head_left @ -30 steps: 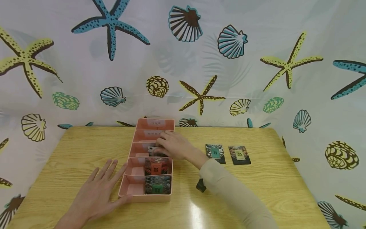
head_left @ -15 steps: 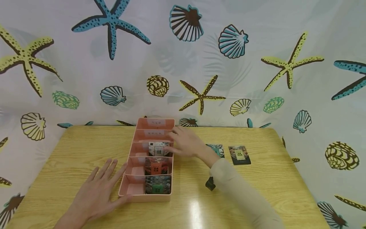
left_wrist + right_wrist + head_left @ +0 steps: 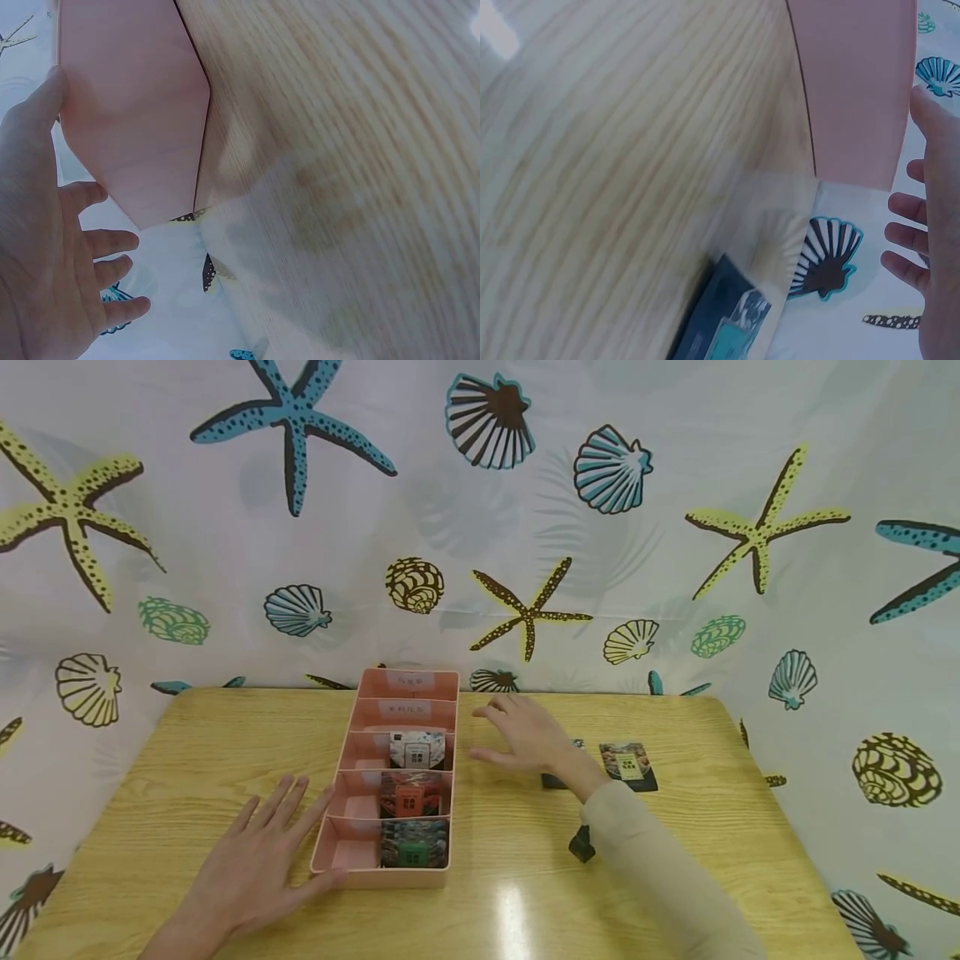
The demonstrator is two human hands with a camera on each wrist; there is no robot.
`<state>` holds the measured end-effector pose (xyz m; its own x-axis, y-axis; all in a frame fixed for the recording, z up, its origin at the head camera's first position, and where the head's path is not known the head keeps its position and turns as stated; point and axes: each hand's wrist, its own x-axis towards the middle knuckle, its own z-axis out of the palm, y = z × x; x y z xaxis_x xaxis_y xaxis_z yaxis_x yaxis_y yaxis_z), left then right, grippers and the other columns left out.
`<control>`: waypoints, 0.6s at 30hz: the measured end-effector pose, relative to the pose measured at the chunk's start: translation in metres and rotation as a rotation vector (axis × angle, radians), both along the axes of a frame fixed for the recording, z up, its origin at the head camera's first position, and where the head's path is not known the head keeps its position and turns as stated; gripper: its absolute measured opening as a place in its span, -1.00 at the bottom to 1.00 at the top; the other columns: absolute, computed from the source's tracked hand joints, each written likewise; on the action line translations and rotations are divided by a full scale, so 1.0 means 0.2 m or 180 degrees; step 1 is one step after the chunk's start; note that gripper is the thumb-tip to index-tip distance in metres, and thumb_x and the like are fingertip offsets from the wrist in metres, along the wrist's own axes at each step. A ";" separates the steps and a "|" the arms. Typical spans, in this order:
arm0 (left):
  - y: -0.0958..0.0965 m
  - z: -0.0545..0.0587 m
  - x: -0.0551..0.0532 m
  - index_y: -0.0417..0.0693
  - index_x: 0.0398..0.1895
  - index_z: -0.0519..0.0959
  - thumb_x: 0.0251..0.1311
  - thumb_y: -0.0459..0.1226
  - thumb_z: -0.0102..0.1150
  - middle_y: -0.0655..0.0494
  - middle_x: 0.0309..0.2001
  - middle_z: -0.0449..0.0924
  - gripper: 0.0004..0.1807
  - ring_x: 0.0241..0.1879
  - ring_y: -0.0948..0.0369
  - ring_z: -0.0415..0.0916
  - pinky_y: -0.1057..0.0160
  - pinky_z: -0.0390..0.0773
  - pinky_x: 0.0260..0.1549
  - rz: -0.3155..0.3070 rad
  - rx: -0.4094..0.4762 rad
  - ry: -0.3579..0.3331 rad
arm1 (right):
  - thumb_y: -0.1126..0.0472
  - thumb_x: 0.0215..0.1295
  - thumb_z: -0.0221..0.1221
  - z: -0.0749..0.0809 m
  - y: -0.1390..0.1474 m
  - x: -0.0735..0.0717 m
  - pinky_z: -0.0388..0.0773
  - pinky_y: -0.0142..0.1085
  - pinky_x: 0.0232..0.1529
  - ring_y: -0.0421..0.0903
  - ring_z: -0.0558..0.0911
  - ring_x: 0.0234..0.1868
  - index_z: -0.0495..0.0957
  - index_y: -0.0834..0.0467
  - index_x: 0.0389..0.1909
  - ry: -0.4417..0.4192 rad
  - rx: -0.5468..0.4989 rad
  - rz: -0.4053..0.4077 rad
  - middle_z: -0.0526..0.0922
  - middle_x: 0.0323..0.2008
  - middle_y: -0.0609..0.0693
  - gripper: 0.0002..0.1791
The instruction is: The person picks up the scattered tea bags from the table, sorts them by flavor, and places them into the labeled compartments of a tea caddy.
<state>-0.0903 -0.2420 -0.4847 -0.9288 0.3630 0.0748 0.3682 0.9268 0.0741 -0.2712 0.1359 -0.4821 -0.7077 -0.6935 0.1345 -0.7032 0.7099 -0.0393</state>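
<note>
L hand (image 3: 258,860) lies flat, fingers spread, thumb against pink organiser tray (image 3: 327,827) to steady it on tabletop (image 3: 187,752). R hand (image 3: 528,735) hovers relaxed, holding nothing, just over teal sachet (image 3: 558,777); brown sachet (image 3: 628,766) beside it, three sachets stand in the tray's near compartments.

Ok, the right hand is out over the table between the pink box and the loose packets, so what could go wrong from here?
The right hand hovers above the teal packet, hiding most of it, so a pick there could be fumbled. The sleeve lies close to a small dark thing on the table and might sweep it away. The left hand only lies flat against the pink box, so a knock could shift it.
</note>
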 end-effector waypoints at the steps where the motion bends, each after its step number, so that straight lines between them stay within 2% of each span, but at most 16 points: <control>1: 0.00 0.00 0.00 0.14 0.69 0.19 0.18 0.51 0.12 -0.28 0.63 0.20 0.13 0.62 -0.25 0.15 -0.41 0.24 0.52 0.0001 0.0000 0.0000 | -0.41 0.46 0.11 0.00 0.01 0.00 0.61 -0.04 0.33 0.02 0.63 0.21 0.49 0.03 0.43 -0.0018 -0.0014 -0.0018 0.62 0.19 0.05 -0.24; 11: 0.00 0.01 0.00 0.13 0.69 0.19 0.19 0.51 0.11 -0.27 0.64 0.19 0.12 0.63 -0.25 0.13 -0.41 0.21 0.53 0.0008 -0.0012 -0.0056 | -0.42 0.45 0.10 -0.09 0.16 0.00 0.62 0.01 0.31 0.06 0.63 0.22 0.48 0.02 0.44 -0.0176 -0.0066 -0.0253 0.62 0.19 0.05 -0.23; 18: 0.00 0.00 0.00 0.14 0.68 0.21 0.18 0.51 0.12 -0.26 0.63 0.21 0.12 0.62 -0.24 0.16 -0.41 0.25 0.52 -0.0005 -0.0010 0.0005 | -0.43 0.44 0.10 -0.12 0.25 0.02 0.59 0.04 0.33 0.09 0.62 0.26 0.47 0.03 0.46 -0.0261 -0.0027 -0.0378 0.62 0.22 0.07 -0.20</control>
<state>-0.0898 -0.2417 -0.4842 -0.9281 0.3647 0.0751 0.3698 0.9264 0.0706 -0.2668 0.1856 -0.5054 -0.7936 -0.6033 0.0782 -0.6084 0.7874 -0.0996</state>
